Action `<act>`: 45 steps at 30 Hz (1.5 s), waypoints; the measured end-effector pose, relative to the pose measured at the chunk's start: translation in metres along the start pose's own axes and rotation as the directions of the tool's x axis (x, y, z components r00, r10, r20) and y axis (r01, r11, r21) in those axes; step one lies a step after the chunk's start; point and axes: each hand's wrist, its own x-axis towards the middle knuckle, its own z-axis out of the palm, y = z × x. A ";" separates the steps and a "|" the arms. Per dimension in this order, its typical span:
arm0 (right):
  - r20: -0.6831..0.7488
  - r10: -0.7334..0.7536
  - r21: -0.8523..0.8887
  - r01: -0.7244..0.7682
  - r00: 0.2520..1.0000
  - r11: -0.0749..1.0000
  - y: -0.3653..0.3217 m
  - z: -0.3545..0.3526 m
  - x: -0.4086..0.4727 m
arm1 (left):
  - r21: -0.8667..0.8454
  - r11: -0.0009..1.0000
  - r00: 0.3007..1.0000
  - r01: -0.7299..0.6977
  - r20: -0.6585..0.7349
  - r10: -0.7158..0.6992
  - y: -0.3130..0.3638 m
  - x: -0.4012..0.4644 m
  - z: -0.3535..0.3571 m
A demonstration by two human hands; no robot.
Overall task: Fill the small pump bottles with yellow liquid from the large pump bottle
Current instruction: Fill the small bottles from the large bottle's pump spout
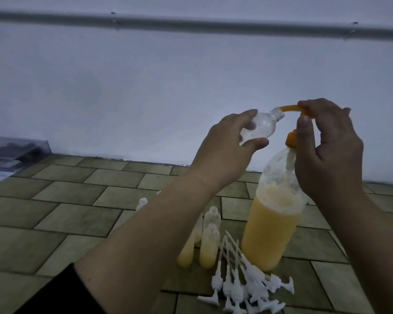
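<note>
Left grip holds a small clear plastic bottle tilted at the orange spout pinched by the right grip, above the large, unlabelled bottle of yellow liquid standing on the tiled floor.

small bottle: clear glossy plastic | pump heads: white plastic | floor: matt tile

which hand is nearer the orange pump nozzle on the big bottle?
Right. The right hand grips the orange pump nozzle itself; the left hand is off to the side, holding the small empty bottle at its tip.
</note>
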 end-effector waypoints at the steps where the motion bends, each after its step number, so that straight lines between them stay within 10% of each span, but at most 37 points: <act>1: 0.000 0.001 0.000 -0.001 1.000 1.000 0.001 0.000 0.000 | -0.006 1.000 1.000 -0.003 -0.004 0.003 -0.001 0.000 0.000; 45: -0.039 0.044 0.064 -0.041 0.998 0.997 -0.002 0.005 -0.006 | 0.394 0.901 0.981 -0.178 -0.005 0.196 0.014 0.005 0.002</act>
